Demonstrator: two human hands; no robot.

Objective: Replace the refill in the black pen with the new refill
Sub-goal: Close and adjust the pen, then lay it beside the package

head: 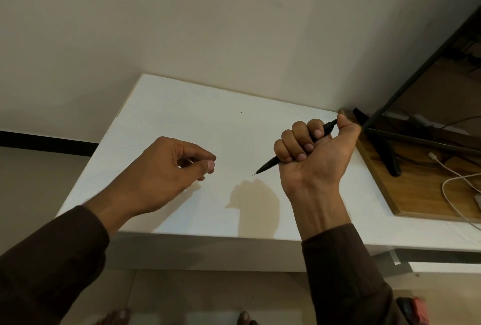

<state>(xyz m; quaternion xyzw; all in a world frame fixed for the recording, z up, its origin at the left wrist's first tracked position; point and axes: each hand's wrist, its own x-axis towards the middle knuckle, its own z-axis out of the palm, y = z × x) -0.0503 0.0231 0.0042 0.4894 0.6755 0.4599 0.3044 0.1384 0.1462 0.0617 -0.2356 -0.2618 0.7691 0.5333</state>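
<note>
A white table (182, 121) pushed against a bare cream wall fills my view. Above its right half, my right hand (315, 153) is clenched in a fist around the black pen (268, 163), thumb capping the rear end, fine tip showing and aimed toward the left hand (169, 166). That hand hovers over the table's left half, fingertips (210, 165) pinched together; whether they hold anything I cannot tell. No loose refill, old or new, lies on the table. The pen looks assembled with a point protruding, so I judge either the swap is finished or has yet to begin; nothing here settles which.
</note>
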